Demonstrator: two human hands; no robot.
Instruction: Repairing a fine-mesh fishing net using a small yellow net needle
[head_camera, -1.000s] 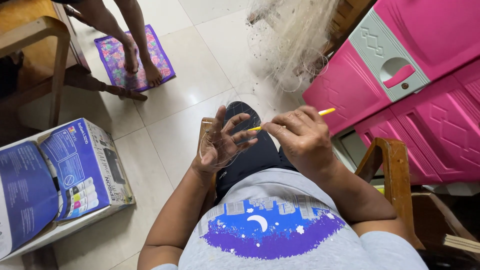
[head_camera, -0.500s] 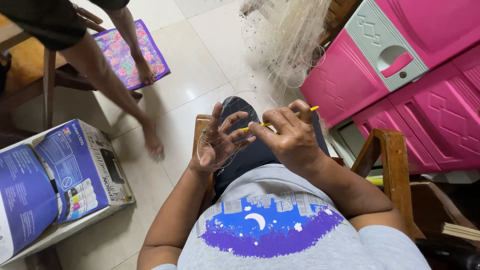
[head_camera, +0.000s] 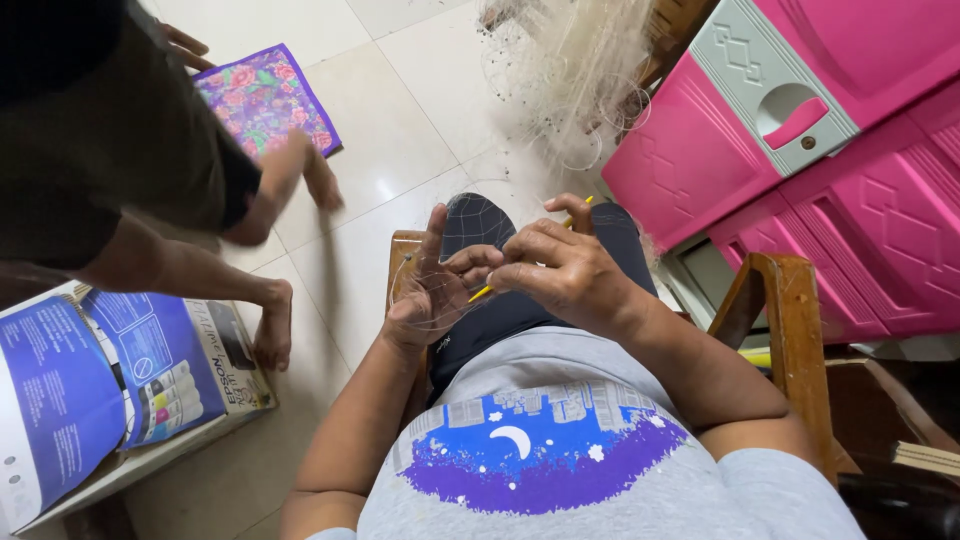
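My left hand (head_camera: 432, 290) is raised in front of me, palm turned toward my face, fingers spread and slightly curled, with fine clear netting thread (head_camera: 420, 275) looped across the palm and fingers. My right hand (head_camera: 560, 268) sits just beside it, touching at the fingertips, fingers pressed together and pinching a thin yellow needle (head_camera: 480, 293). The stick runs slantwise under my right hand: 1 end pokes out low between the 2 hands, the other tip shows above my right index finger near the top. The thread itself is so fine that I cannot tell exactly where it wraps on the stick.

Both hands hover over my lap, above my dark trousers (head_camera: 500, 310), and I sit on a wooden chair (head_camera: 790, 330) whose armrest stands at my right. A pale heap of fishing net (head_camera: 575, 70) hangs ahead of my knees, against a pink plastic cabinet (head_camera: 860, 180) with a grey handle panel.

To my left another person (head_camera: 120, 150) bends over the tiled floor (head_camera: 400, 130), 1 bare foot near a blue printed cardboard box (head_camera: 110, 380) and a hand reaching down by a flowered purple mat (head_camera: 265, 100)
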